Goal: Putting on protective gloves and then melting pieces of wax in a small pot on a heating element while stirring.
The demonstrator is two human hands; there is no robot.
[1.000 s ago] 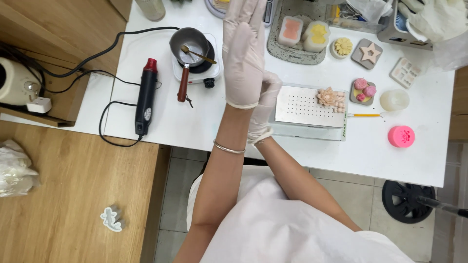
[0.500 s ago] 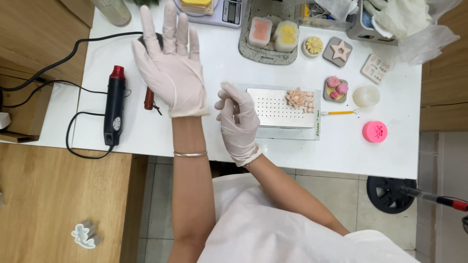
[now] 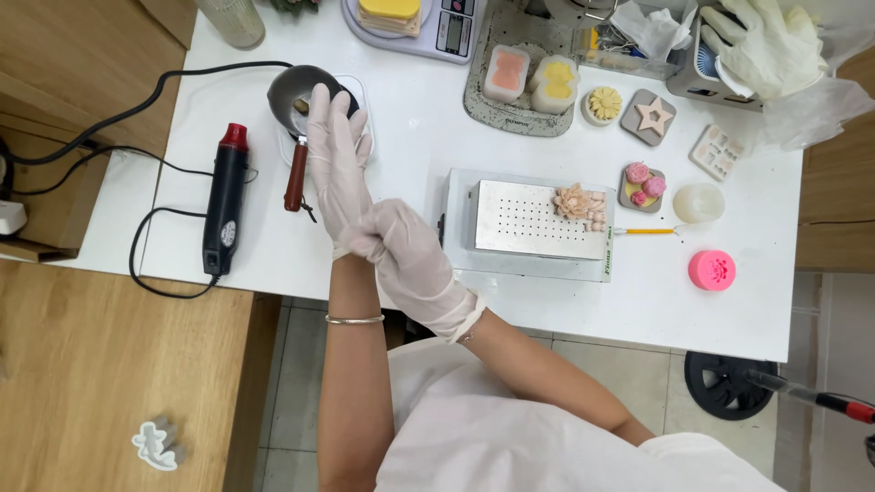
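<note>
Both my hands wear thin white gloves and meet over the front of the white table (image 3: 638, 301). My left hand (image 3: 335, 150) points up with straight fingers held close together, above a small dark pot (image 3: 293, 91) with a wooden handle. It holds nothing. My right hand (image 3: 410, 260) crosses over from the right. Its fingers pinch the cuff of the left glove (image 3: 351, 241) at my left wrist. A thin bracelet (image 3: 354, 319) sits further down my left forearm.
A black heat gun (image 3: 223, 205) with a red tip and looped cable lies at the left. A perforated metal plate (image 3: 529, 219) bearing a pale flower shape (image 3: 579, 202) stands at the right. Moulds, a pink round mould (image 3: 712, 270), a scale (image 3: 410, 23) and spare gloves (image 3: 756, 46) line the back.
My left hand has closed its spread fingers and dropped a little. My right hand moved left from beside the metal plate and took hold of the left glove's cuff.
</note>
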